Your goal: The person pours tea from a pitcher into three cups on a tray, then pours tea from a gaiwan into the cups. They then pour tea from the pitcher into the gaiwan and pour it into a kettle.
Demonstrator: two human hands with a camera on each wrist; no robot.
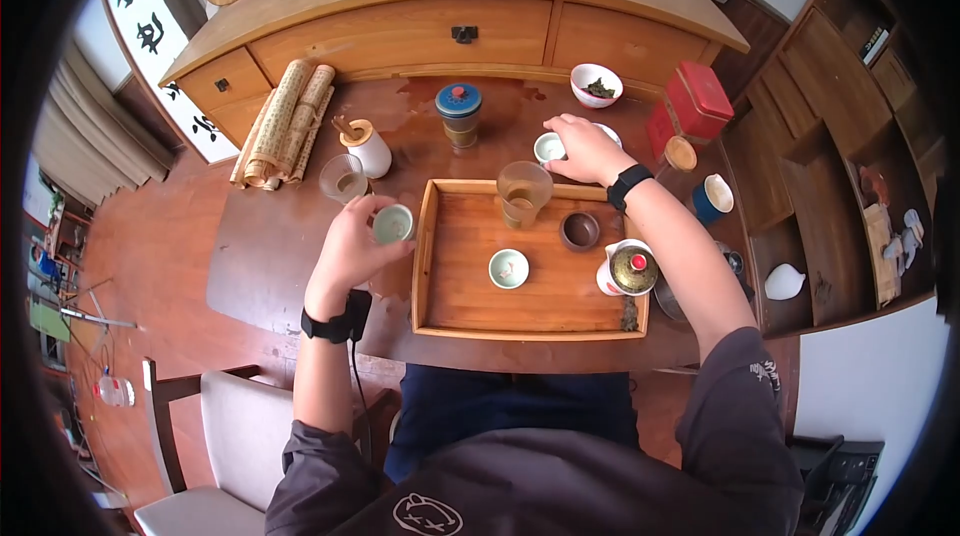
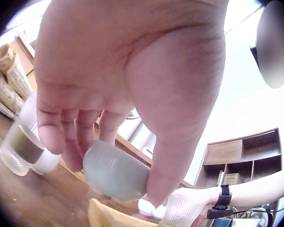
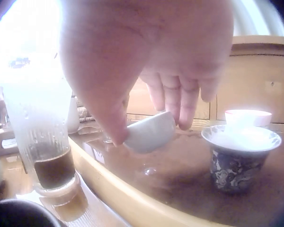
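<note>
A pale green teacup (image 1: 393, 224) is pinched between the thumb and fingers of my left hand (image 1: 342, 251), left of the wooden tray. In the left wrist view this teacup (image 2: 116, 171) hangs tilted from the fingertips. My right hand (image 1: 590, 151), beyond the tray's far edge, grips a small pale teacup (image 1: 547, 148) by its rim. The right wrist view shows that teacup (image 3: 151, 132) tilted above the wet tabletop. Beside it stands a dark patterned cup with a flared white rim (image 3: 239, 161). Another pale green teacup (image 1: 509, 269) sits on the tray.
The tray (image 1: 421, 271) also bears a clear cup (image 1: 523, 198), a brown cup (image 1: 579, 230) and a white pot with a gold lid (image 1: 633, 268). Around it are a clear cup (image 1: 343, 177), blue-lidded jar (image 1: 459, 116), tea-leaf bowl (image 1: 597, 86), red tin (image 1: 692, 104) and bamboo rolls (image 1: 285, 126).
</note>
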